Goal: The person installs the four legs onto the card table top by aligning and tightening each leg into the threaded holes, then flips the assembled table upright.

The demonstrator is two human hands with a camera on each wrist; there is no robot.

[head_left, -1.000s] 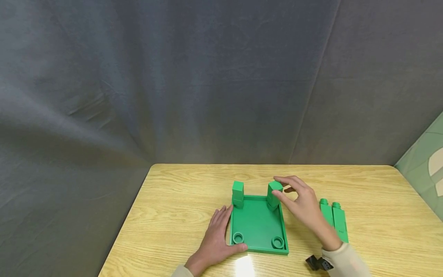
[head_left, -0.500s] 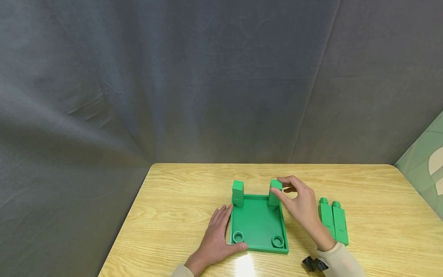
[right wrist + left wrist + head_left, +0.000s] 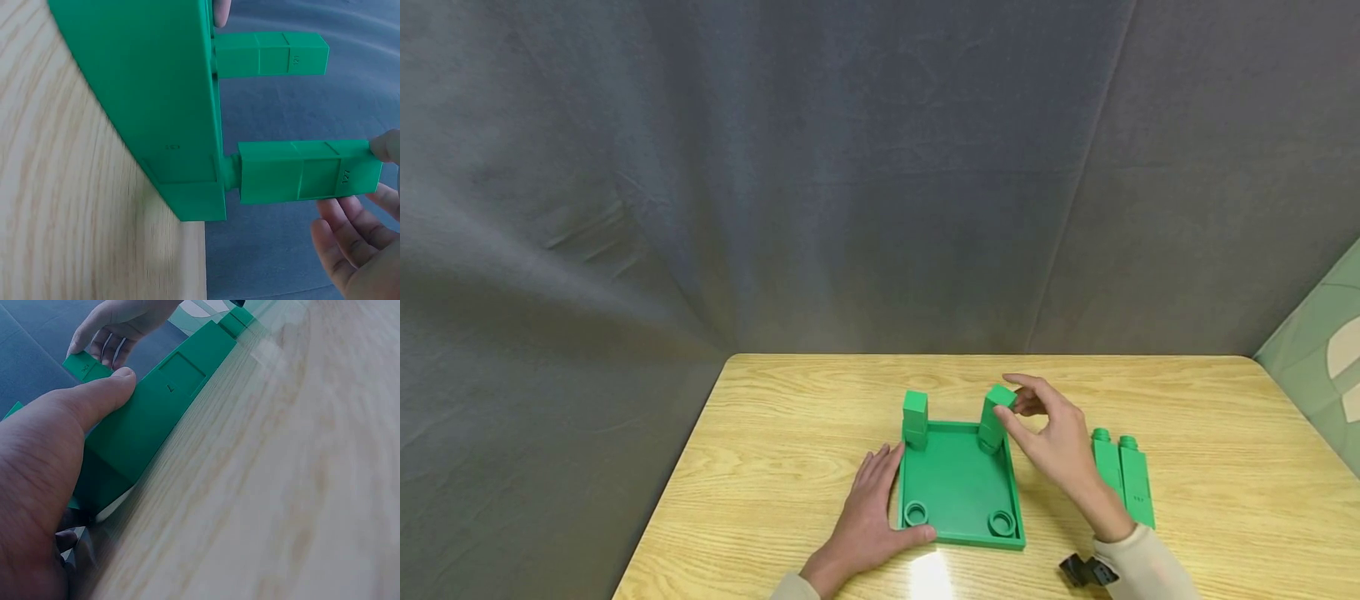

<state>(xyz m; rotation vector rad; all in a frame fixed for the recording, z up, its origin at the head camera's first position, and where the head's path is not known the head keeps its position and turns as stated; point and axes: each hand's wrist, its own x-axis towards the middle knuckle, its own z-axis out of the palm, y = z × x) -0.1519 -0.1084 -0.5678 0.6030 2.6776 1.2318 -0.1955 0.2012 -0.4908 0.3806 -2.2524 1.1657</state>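
A green square tabletop (image 3: 958, 483) lies underside up on the wooden table. My left hand (image 3: 868, 512) holds its near left corner, thumb along the near rim and fingers along the left side. At the far right corner my right hand (image 3: 1052, 437) pinches the upper end of a green table leg (image 3: 991, 425) between thumb and fingers. In the right wrist view a short gap with the round neck (image 3: 231, 172) shows between this leg and the tabletop. Another leg (image 3: 916, 412) stands upright at the far left corner. Two round sockets (image 3: 916, 513) at the near corners hold nothing.
Two loose green legs (image 3: 1137, 483) lie side by side on the wooden table (image 3: 775, 450), right of the tabletop. A small black device (image 3: 1088, 572) sits by the right sleeve. A grey curtain (image 3: 880, 183) hangs behind the table's far edge.
The leg in my right hand has turned about its length, its top showing different angles, and now leans slightly right. My right fingers have shifted on it. Left hand and tabletop stay put.
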